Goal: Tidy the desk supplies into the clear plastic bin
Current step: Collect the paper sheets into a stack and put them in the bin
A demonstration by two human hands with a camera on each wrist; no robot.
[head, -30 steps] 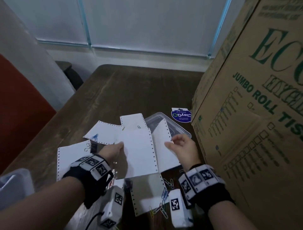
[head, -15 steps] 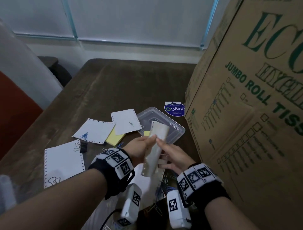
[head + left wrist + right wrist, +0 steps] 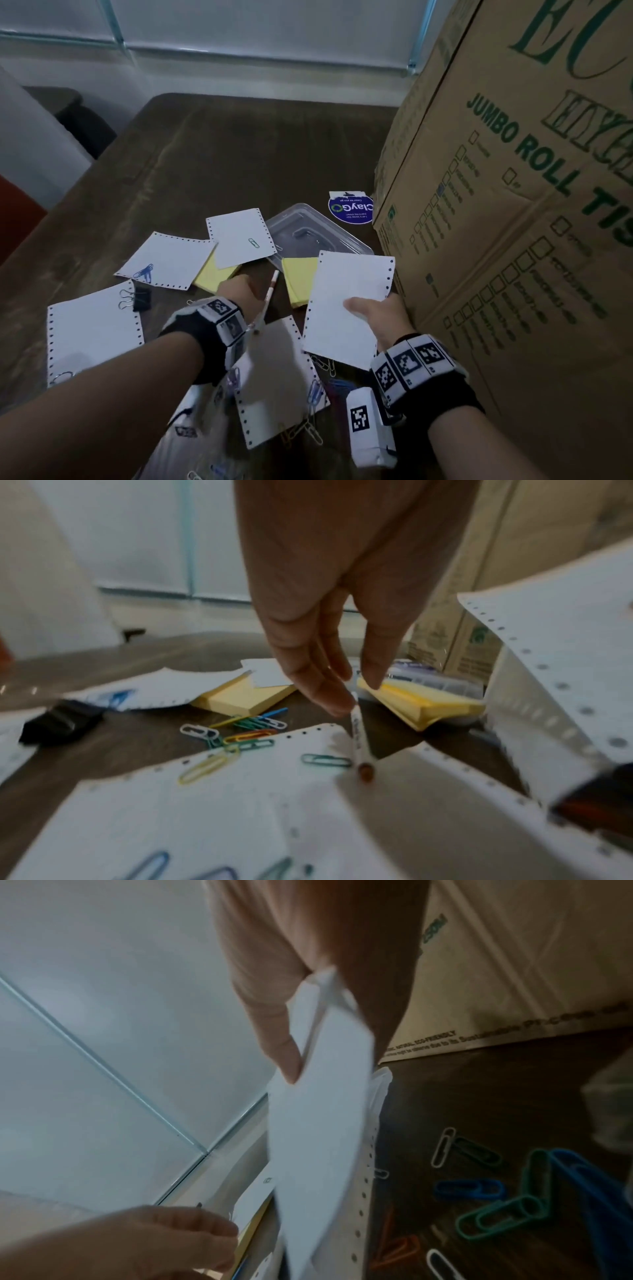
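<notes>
Clear plastic bin (image 3: 310, 226), a shallow glossy rectangle with rounded corners, sits on the dark wooden desk (image 3: 212, 150) beside the cardboard box (image 3: 513, 205); its near end is hidden under a yellow sticky-note pad (image 3: 299, 279) and a held sheet (image 3: 346, 305); the right hand (image 3: 380, 318) pinches this perforated-edged white sheet, thumb on top, just short of the bin; the left hand (image 3: 239, 294), nearer and to the bin's left, pinches a thin white pen (image 3: 359, 737) at its fingertips (image 3: 337, 706); coloured wire paper clips (image 3: 240, 731) lie loose, blurred; a black binder clip (image 3: 141, 298) rests by another sheet.
</notes>
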